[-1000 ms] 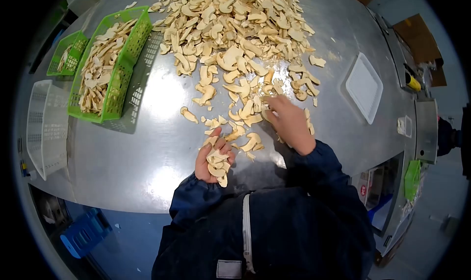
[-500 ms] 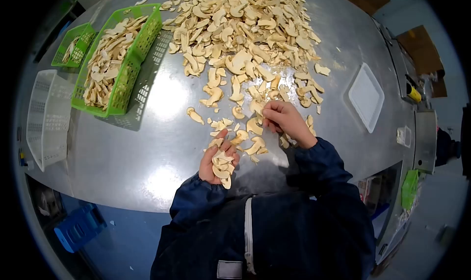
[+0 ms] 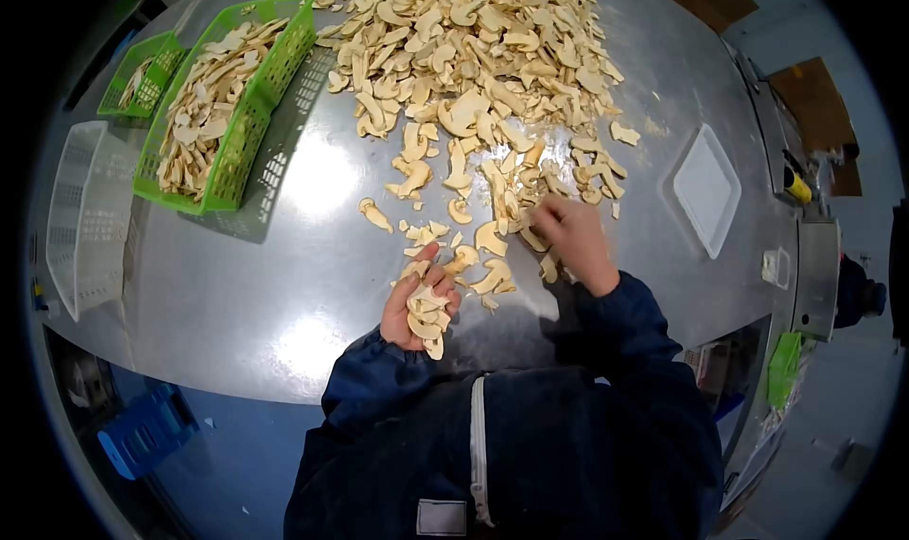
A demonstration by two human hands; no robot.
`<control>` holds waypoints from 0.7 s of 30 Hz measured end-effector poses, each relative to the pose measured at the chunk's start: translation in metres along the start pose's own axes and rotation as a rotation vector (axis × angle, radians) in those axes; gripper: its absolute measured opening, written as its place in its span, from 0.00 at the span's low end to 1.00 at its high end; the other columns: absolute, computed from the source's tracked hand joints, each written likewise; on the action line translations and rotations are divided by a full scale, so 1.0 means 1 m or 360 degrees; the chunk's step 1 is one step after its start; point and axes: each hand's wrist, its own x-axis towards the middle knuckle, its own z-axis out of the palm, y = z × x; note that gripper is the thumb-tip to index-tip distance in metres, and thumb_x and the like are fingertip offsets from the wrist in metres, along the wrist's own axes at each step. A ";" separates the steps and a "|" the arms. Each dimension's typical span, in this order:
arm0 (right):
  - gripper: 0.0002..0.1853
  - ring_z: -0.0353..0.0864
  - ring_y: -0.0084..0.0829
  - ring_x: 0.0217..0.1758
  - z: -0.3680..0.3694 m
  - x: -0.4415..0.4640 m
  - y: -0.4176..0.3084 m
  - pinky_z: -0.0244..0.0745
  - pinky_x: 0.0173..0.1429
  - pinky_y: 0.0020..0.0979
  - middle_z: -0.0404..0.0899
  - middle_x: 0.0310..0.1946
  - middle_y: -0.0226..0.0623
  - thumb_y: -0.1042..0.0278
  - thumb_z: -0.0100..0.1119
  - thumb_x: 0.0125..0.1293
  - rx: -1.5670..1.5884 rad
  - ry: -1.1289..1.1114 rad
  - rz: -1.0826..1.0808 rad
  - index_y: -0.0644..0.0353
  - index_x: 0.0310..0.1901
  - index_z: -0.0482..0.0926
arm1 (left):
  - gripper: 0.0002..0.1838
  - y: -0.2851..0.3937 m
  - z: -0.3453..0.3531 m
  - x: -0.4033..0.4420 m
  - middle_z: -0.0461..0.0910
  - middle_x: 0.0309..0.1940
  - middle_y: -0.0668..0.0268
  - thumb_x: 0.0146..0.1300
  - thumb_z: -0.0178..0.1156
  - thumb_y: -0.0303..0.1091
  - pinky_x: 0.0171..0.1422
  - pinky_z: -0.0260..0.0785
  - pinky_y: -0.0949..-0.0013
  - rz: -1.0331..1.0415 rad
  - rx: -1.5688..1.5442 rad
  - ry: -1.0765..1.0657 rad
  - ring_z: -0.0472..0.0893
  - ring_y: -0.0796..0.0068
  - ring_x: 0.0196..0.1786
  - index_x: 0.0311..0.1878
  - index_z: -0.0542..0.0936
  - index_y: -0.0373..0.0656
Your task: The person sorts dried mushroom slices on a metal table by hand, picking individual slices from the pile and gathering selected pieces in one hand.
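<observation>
Several pale mushroom slices [image 3: 428, 318] lie in my left hand [image 3: 401, 310], its fingers curled round them near the front of the steel table. To the right, my right hand [image 3: 579, 241] is closed over loose slices at the near end of the spread. Its fingertips are partly hidden and blurred, so whether it pinches a slice I cannot make out. Between the hands lie single mushroom slices [image 3: 492, 277] and small broken bits [image 3: 426, 232]. Beyond them rises a large heap of sliced mushrooms [image 3: 473, 43].
A green basket [image 3: 232, 157] full of slices stands at the left, with a smaller green basket [image 3: 163, 78] behind it and a white basket [image 3: 90, 223] beside it. A white tray [image 3: 707, 192] lies to the right on the steel table [image 3: 227, 303].
My right hand has shifted right and slightly nearer, away from the slice it was touching. The left hand keeps its slices and has barely moved. The view has shifted slightly.
</observation>
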 end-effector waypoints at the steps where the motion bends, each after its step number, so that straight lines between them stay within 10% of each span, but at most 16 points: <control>1: 0.09 0.75 0.32 0.22 0.008 -0.007 -0.004 0.67 0.26 0.31 0.75 0.21 0.36 0.65 0.59 0.58 -0.0075 -0.0050 -0.0172 0.61 0.28 0.75 | 0.27 0.001 0.000 0.000 0.63 0.32 0.70 0.64 0.51 0.36 0.42 0.68 0.65 -0.0004 -0.0003 0.0002 0.64 0.74 0.36 0.65 0.61 0.41; 8: 0.10 0.76 0.36 0.26 0.032 -0.029 -0.019 0.69 0.29 0.31 0.77 0.25 0.35 0.65 0.63 0.53 -0.0468 -0.0042 -0.0410 0.59 0.35 0.77 | 0.27 0.004 -0.003 -0.001 0.64 0.35 0.70 0.63 0.53 0.36 0.50 0.68 0.65 0.0033 -0.0162 -0.0055 0.66 0.74 0.39 0.66 0.61 0.44; 15: 0.12 0.75 0.30 0.23 -0.009 -0.030 -0.059 0.70 0.30 0.26 0.75 0.24 0.34 0.68 0.66 0.53 0.0658 -0.0587 -0.0075 0.60 0.38 0.78 | 0.23 0.003 0.011 -0.004 0.65 0.63 0.60 0.63 0.52 0.36 0.70 0.55 0.48 -0.0073 0.0033 -0.0075 0.62 0.59 0.68 0.62 0.65 0.48; 21: 0.15 0.77 0.39 0.38 0.013 -0.040 -0.043 0.73 0.38 0.33 0.76 0.40 0.37 0.64 0.65 0.53 -0.0204 -0.0396 -0.0501 0.58 0.42 0.76 | 0.21 0.009 -0.005 -0.005 0.67 0.61 0.64 0.62 0.53 0.37 0.69 0.57 0.50 -0.0046 -0.0074 -0.0164 0.65 0.65 0.65 0.59 0.68 0.50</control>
